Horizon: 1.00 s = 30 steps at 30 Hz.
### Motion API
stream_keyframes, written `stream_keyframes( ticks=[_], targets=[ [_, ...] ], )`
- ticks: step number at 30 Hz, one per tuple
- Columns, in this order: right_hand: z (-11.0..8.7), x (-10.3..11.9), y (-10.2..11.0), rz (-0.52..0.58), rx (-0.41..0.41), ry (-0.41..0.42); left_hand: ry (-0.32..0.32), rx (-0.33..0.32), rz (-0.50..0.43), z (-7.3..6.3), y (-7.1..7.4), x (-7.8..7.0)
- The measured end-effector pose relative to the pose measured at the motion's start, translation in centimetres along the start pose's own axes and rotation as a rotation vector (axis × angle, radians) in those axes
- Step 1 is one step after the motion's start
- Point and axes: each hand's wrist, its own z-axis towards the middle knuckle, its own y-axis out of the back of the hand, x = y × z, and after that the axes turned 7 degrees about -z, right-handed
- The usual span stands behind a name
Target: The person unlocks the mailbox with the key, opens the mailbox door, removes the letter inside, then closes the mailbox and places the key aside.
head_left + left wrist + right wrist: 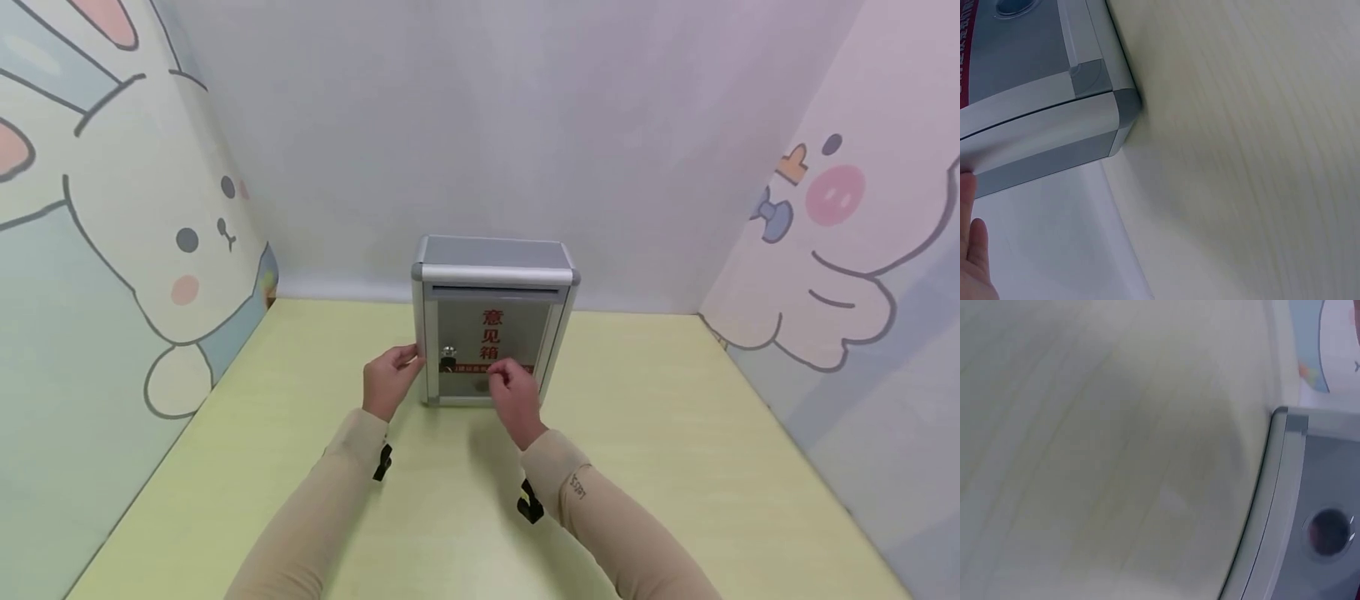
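A grey-and-silver metal suggestion box [461, 321] with red lettering stands upright on the table. On the left of its front panel is a silver lock [448, 352] with a black piece, like a key head, hanging at it. My left hand [390, 382] touches the box's left side with fairly straight fingers; the left wrist view shows fingertips [966, 187] against the box's edge. My right hand [517, 402] is held before the lower right of the panel, fingers curled, with nothing visible in them. The right wrist view leaves that hand out.
The pale yellow table [637, 433] extends around the box. A plain light wall [487, 125] rises behind it, and cartoon-printed side walls [150, 208] stand left and right. A narrow slot [495, 293] runs across the box's upper front. A round dark window [1329, 532] sits low in the panel.
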Motion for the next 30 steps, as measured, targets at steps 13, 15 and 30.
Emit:
stream_keyframes(
  ticks=[13, 15, 30],
  targets=[
    [0.4, 3.4, -1.4, -0.119, 0.286, -0.144, -0.059, -0.026, -0.001, 0.0, -0.1, 0.0],
    [0.4, 3.5, -1.7, -0.103, 0.302, -0.154, -0.053, -0.027, -0.004, -0.1, -0.2, 0.0],
    [1.1, 4.3, -2.7, -0.384, 0.208, -0.010, -0.086, -0.042, -0.003, -0.2, -0.3, 0.2]
  ],
)
